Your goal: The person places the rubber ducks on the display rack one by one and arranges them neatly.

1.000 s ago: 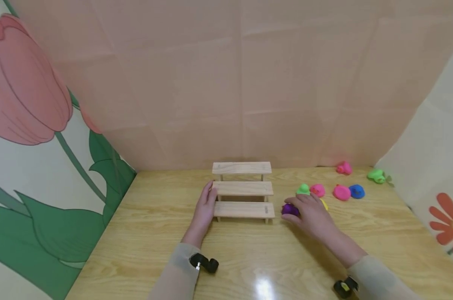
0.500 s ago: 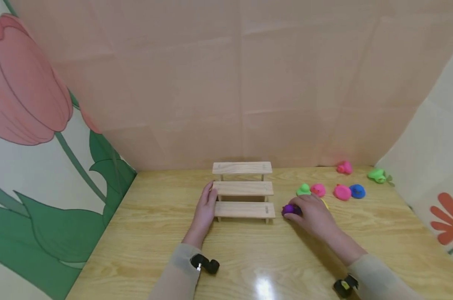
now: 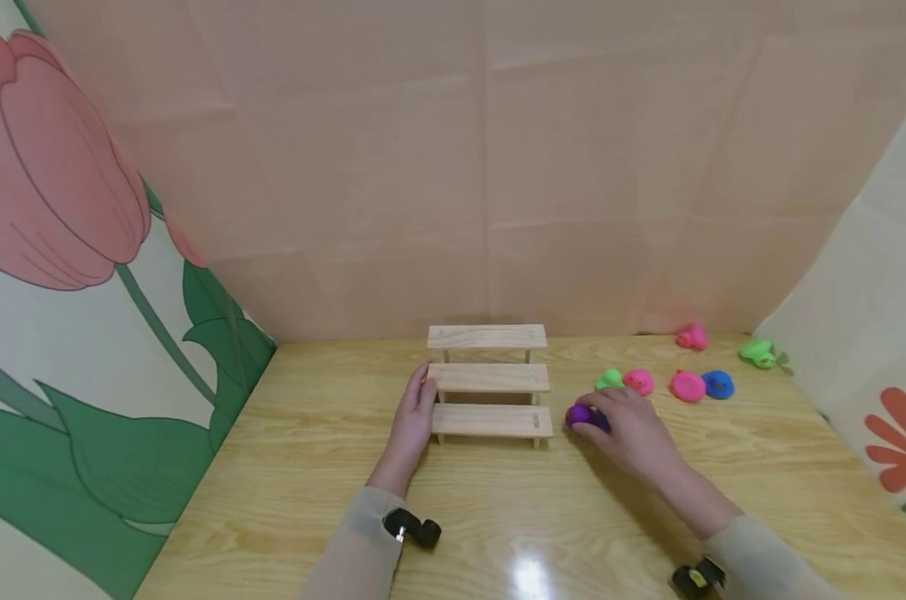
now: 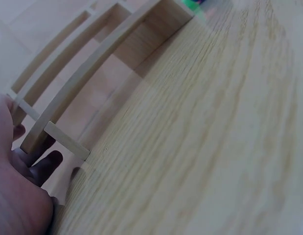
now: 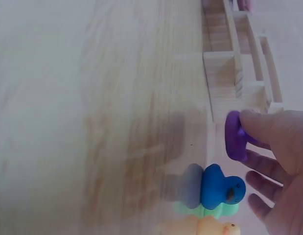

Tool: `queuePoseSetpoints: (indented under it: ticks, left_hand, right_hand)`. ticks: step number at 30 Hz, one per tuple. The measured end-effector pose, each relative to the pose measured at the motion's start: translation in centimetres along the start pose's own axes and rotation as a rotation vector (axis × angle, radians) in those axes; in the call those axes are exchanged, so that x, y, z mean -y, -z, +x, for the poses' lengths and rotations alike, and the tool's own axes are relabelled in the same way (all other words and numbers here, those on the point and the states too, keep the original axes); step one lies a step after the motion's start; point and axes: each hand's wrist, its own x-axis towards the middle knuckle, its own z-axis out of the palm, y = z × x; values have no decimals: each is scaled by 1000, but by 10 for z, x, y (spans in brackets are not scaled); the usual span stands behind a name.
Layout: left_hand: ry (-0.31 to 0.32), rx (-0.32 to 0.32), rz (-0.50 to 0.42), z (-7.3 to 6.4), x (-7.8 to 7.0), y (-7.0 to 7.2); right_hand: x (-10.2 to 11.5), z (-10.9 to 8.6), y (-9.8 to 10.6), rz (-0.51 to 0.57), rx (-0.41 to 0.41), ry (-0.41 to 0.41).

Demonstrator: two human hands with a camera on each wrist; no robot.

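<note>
A three-tier wooden shelf stand [image 3: 490, 420] stands on the table in the head view. My left hand [image 3: 413, 412] grips its left end, and in the left wrist view the fingers [image 4: 46, 169] reach round behind the lowest board. To the right of the stand, my right hand [image 3: 633, 429] pinches a purple toy duck [image 3: 578, 415] between thumb and fingertips. The right wrist view shows this purple duck [image 5: 234, 137] a little above the tabletop, partly covered by the thumb. Close by it, a blue toy duck [image 5: 217, 188] sits on the table.
Beyond the right hand lie a green duck [image 3: 610, 378], a pink duck [image 3: 638, 382], another pink duck [image 3: 688, 386] and a blue one [image 3: 718, 384]. Farther back are a pink duck [image 3: 693, 337] and a green duck [image 3: 758, 352]. A pinkish backdrop [image 3: 483, 167] closes the rear.
The purple duck has turned and risen slightly in my right hand, so a dark blue shape shows beside it. My left hand stays on the stand.
</note>
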Motion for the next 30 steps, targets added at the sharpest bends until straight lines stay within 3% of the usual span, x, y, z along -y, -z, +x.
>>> queuePoseSetpoints:
  ticks: [6, 17, 25, 30]
  left_hand:
    - [12, 0, 7, 0, -1, 1]
    - [24, 0, 10, -3, -4, 0]
    - [6, 0, 11, -2, -2, 0]
    - [27, 3, 3, -2, -2, 0]
  right_hand:
    - [6, 4, 8, 23, -78, 56]
    - [21, 11, 23, 248, -65, -33]
    - [29, 25, 26, 307, -154, 50]
    - [35, 38, 26, 370, -153, 67]
